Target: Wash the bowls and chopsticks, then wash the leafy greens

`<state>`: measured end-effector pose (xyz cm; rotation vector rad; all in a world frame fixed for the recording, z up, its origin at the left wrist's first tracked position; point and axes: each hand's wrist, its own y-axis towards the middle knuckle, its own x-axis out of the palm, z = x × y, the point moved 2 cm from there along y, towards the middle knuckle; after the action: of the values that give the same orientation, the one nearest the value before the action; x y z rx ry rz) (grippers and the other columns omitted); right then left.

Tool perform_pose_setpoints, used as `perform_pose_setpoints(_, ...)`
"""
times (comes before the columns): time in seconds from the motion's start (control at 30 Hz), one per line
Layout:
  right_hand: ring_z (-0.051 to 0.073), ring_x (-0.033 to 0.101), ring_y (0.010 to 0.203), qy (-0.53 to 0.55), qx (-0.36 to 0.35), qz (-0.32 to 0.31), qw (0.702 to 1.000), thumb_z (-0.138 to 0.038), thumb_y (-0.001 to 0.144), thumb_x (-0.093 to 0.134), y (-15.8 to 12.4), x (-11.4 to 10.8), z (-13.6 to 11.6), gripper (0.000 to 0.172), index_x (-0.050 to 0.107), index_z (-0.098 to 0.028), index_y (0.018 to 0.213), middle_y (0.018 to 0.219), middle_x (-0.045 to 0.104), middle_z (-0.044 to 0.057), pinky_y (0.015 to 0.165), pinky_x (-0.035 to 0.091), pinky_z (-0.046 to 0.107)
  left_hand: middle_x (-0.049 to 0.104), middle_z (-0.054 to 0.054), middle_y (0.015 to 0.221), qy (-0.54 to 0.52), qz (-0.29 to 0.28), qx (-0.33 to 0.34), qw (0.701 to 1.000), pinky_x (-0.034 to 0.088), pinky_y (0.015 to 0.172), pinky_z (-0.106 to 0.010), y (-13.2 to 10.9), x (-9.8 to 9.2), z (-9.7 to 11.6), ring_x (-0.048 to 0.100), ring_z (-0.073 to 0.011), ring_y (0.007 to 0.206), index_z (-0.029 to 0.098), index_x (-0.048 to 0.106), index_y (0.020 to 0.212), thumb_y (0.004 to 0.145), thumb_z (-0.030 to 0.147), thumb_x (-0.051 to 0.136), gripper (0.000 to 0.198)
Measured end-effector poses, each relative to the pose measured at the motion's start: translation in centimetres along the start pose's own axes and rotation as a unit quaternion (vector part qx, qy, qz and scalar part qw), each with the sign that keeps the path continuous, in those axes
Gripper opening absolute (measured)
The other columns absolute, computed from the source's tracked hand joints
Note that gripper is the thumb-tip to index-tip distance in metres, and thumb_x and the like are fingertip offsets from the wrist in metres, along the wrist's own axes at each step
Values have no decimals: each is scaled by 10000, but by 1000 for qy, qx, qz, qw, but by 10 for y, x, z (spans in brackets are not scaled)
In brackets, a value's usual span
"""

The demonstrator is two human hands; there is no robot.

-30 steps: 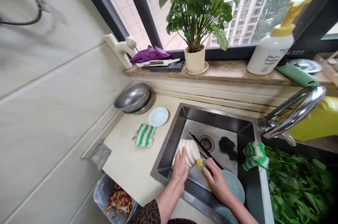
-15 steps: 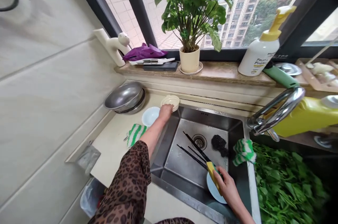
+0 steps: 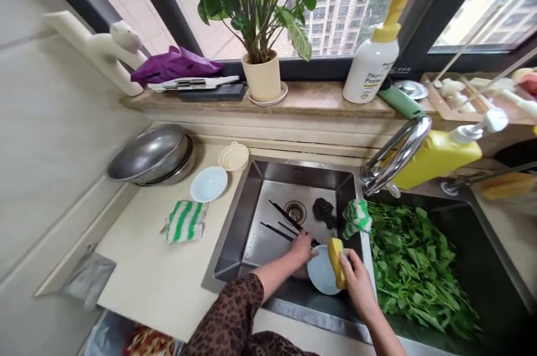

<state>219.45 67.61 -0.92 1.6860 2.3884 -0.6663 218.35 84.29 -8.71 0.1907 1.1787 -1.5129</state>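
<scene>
Pale-blue dish (image 3: 322, 270): our left hand (image 3: 298, 250) curls on its rim, our right hand (image 3: 357, 283) pinches a yellow sponge (image 3: 337, 262) against it.

Here's the counter (image 3: 151, 283), and at its back left corner sits a stack of steel bowls (image 3: 150, 155). Right beside them, a white saucer (image 3: 208, 184), and just behind it a small cream dish (image 3: 234, 156), tight against the sink (image 3: 302, 171). Nearer the front edge, a green-striped cloth (image 3: 185, 222). Up on the stone window ledge (image 3: 319, 100), a flowerpot (image 3: 263, 77) and a pump bottle (image 3: 371, 68).
</scene>
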Motion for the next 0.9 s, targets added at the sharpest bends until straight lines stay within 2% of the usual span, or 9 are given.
perform_pose_setpoints(0.07,174,536,618,-9,-13,1,1000,-594,818,442,-6,-2,-3,432,609,-197,790,658,595,11,556,437,259,563,-190,1205,20,-6,-27,999,459,827,-378,1,32,-3,598,-327,1021,116,597,1137,680,240,735,494)
perform_pose_setpoints(0.1,175,540,629,-13,-20,0,1000,-588,821,444,-9,-3,-4,426,608,-197,781,668,599,14,564,441,257,559,-200,1211,30,-5,-33,999,457,826,-382,2,42,-4,603,-323,1019,110,587,1154,737,202,671,435)
perform_pose_setpoints(0.17,174,548,648,-18,-29,-2,999,-567,831,445,-14,-4,-3,408,603,-196,773,694,608,20,583,448,254,571,-190,1196,44,-1,-35,998,453,823,-372,5,50,-7,619,-288,993,120,594,1142,844,123,488,316)
perform_pose_setpoints(0.2,173,553,657,-19,-30,-4,999,-557,837,441,-17,-4,-1,401,601,-195,777,710,612,23,592,451,253,579,-176,1182,50,1,-32,998,452,816,-363,7,52,-7,626,-267,973,132,604,1123,872,90,400,326)
perform_pose_setpoints(0.27,176,562,678,-17,-26,-10,999,-546,848,427,-21,-5,2,396,595,-192,792,740,617,31,610,456,254,581,-157,1173,58,5,-23,998,451,802,-350,10,52,-7,628,-246,951,156,619,1096,891,64,321,373)
perform_pose_setpoints(0.5,184,564,711,-14,-6,-13,1000,-556,854,410,-25,-16,5,406,588,-193,809,760,605,35,629,453,253,479,-138,1283,62,26,29,997,434,803,-361,9,49,-1,535,-294,1073,231,626,1108,894,109,364,359)
perform_pose_setpoints(0.67,187,562,703,-1,3,-8,1000,-562,844,421,-25,-21,3,407,593,-194,815,750,613,33,631,447,263,446,-91,1316,45,26,62,997,416,857,-351,3,43,4,455,-286,1150,278,614,1126,875,138,409,354)
perform_pose_setpoints(0.77,188,562,696,6,10,-5,1000,-567,837,425,-26,-20,5,405,589,-197,818,739,616,27,626,446,270,434,-77,1323,-32,26,63,997,387,929,-366,-1,36,8,445,-271,1159,239,637,1017,866,172,419,273)
perform_pose_setpoints(0.9,186,570,688,26,25,-3,999,-557,832,435,-26,-15,10,384,582,-203,831,744,623,21,596,449,269,459,-73,1302,-122,23,52,991,366,980,-347,-6,21,7,486,-224,1130,216,602,979,789,65,426,300)
